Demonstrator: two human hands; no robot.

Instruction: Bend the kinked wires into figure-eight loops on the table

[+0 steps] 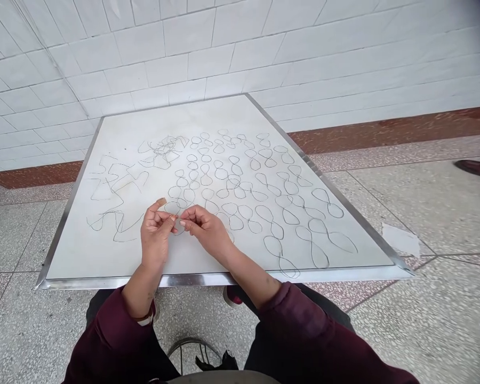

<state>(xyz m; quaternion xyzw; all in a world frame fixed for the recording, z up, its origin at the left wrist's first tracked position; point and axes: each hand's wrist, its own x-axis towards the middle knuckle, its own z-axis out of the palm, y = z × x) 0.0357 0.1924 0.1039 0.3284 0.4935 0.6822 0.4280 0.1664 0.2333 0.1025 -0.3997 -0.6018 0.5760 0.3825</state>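
Both hands meet above the near part of a white board (208,256). My left hand (157,229) pinches a thin dark wire (178,232) between thumb and forefinger. Close beside it, my right hand (204,226) grips the same wire with thumb and fingertips. A small loop of it seems to hang below the fingers, though it is hard to tell from the wires behind. Many wires bent into figure-eights (271,221) lie spread over the middle and right of the board. Loose, crooked wires (118,184) are scattered on the left.
A tangled heap of wires (166,146) sits toward the back left. Metal edging (208,279) frames the board. Behind is a white tiled wall (208,42). A paper scrap (400,240) and a dark shoe (478,168) are on the floor at right.
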